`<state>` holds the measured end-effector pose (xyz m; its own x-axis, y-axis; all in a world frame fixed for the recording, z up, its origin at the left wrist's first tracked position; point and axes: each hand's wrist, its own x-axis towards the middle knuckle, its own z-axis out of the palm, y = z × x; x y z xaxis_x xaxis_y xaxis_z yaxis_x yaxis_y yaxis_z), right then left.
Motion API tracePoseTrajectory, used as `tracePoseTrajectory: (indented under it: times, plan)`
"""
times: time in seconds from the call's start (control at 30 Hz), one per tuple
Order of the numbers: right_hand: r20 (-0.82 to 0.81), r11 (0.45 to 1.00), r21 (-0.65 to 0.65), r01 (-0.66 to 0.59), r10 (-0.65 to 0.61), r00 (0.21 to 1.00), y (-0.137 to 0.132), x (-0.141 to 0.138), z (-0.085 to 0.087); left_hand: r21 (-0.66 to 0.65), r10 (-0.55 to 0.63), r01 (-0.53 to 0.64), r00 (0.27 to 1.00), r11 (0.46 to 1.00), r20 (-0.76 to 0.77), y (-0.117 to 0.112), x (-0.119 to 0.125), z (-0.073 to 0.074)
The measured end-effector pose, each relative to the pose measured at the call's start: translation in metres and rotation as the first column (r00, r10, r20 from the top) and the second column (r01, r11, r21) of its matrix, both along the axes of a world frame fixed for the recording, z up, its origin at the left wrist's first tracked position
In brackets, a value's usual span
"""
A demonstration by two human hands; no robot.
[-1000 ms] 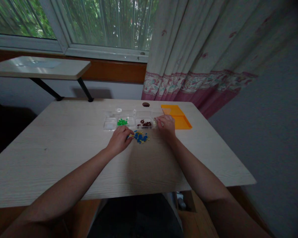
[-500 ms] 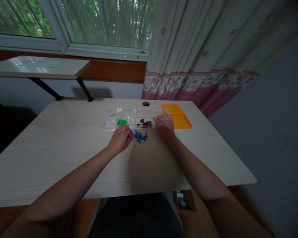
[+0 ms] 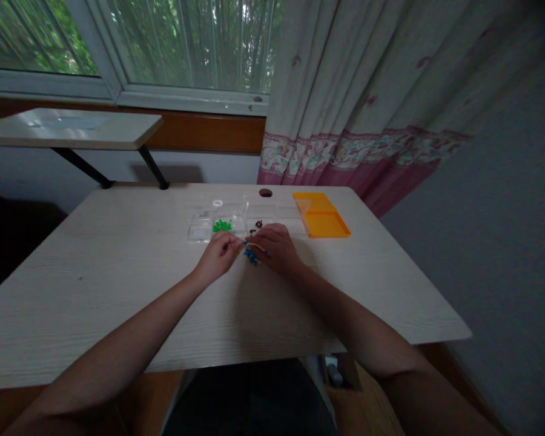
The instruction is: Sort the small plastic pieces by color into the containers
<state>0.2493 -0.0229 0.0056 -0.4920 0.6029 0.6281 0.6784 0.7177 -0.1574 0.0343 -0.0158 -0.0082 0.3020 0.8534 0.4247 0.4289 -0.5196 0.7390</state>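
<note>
My left hand (image 3: pixel 218 253) is closed in a pinch at the left edge of a small pile of blue and yellow pieces (image 3: pixel 251 257). Whatever it pinches is too small to make out. My right hand (image 3: pixel 277 247) reaches over the pile from the right, its closed fingertips close to my left fingertips. It covers part of the pile, and what its fingers hold is not clear. Just behind the hands lies a clear compartment box (image 3: pixel 200 229). Green pieces (image 3: pixel 222 225) sit in one compartment; dark brown pieces (image 3: pixel 258 224) are in another, partly hidden by my right hand.
An orange tray (image 3: pixel 329 224) lies at the right end of the clear box. Behind them is a round hole (image 3: pixel 266 192) in the table (image 3: pixel 118 290). A raised shelf (image 3: pixel 86 128) on black legs stands at the back left. A curtain (image 3: pixel 322 109) hangs behind the table.
My right hand has moved left and toward me, from the right compartments of the clear box to the pile beside my left hand. The left hand stays nearly in place.
</note>
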Motion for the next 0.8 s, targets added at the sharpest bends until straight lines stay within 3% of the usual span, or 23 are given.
tracePoseTrajectory:
  times: [0.47, 0.63, 0.8]
  plan:
    - [-0.031, 0.992, 0.120, 0.024, -0.021, 0.999, -0.008, -0.018, -0.002, -0.050, 0.035, -0.030, 0.995, 0.998, 0.095, -0.006, 0.006, 0.005]
    - [0.061, 0.998, 0.034, 0.047, -0.049, 0.997, -0.011, -0.017, 0.002, -0.017, 0.041, -0.039, 0.996, 0.999, 0.075, -0.008, 0.006, 0.007]
    - [0.015, 0.993, -0.004, 0.115, -0.115, 0.993, -0.005, -0.006, 0.004, 0.006, 0.010, -0.010, 0.999, 1.000, 0.040, -0.005, 0.005, 0.005]
